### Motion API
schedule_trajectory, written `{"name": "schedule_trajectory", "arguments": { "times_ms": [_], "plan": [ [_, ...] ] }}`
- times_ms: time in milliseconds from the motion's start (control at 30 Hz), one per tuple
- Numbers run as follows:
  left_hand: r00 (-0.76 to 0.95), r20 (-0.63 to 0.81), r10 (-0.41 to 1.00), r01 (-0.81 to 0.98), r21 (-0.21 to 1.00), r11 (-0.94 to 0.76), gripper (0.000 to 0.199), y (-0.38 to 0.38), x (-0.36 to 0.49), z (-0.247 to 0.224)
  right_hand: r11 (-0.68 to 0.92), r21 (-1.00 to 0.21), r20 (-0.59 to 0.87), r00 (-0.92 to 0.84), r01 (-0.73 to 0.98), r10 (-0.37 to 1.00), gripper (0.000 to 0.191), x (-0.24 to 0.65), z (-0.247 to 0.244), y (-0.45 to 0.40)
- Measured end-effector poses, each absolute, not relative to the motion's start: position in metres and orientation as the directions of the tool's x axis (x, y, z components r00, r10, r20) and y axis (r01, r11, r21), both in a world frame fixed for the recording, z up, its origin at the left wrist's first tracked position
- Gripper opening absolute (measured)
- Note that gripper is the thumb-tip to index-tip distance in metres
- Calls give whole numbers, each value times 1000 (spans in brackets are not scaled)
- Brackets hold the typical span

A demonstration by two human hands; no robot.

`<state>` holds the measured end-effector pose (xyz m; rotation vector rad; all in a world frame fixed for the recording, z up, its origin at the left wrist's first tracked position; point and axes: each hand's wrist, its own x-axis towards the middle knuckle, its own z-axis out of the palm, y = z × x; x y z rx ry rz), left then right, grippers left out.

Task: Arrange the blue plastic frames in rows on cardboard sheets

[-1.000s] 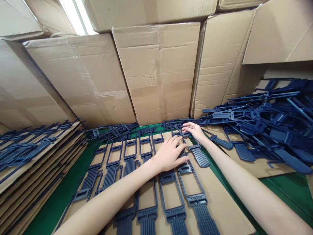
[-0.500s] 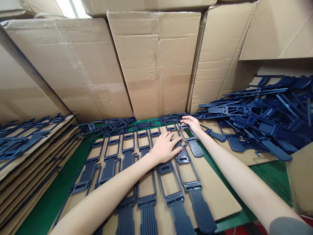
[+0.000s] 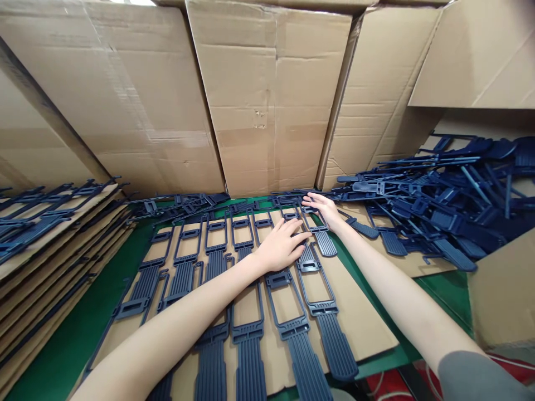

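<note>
Dark blue plastic parts, each with an open rectangular frame and a ribbed tongue, lie in two rows on a cardboard sheet (image 3: 361, 323). My left hand (image 3: 283, 245) lies palm down over the back row, fingers spread, covering some of the parts beneath. At the back right corner, my right hand (image 3: 324, 210) has its fingers stretched over the upper end of the rightmost frame part (image 3: 325, 243). Its fingertips seem to touch that frame; the thumb is hard to make out. A front-row frame part (image 3: 337, 345) lies nearer me.
A heap of similar parts (image 3: 443, 206) covers the right side. More loose parts (image 3: 179, 207) lie along the back. Stacked cardboard sheets (image 3: 62, 267) with parts between them stand left. Large cartons (image 3: 267, 106) wall off the back. Green table surface (image 3: 98, 295) shows between.
The view has tilted and shifted slightly, moving the sheet up and left in the picture. Both hands stay at nearly the same spots over the parts.
</note>
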<state>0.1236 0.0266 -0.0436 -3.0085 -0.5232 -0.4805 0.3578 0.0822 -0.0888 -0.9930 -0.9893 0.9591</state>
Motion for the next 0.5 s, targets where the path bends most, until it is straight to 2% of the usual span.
{"name": "schedule_trajectory", "arguments": {
  "times_ms": [200,500],
  "plan": [
    [912,305,274,277,34,-960,35,26,123,-42,262,-952,214,266,-158,940,39,358,-92,85],
    [909,256,328,323,62,-944,36,23,122,-39,287,-954,251,286,-91,925,35,360,-93,87]
  ]
}}
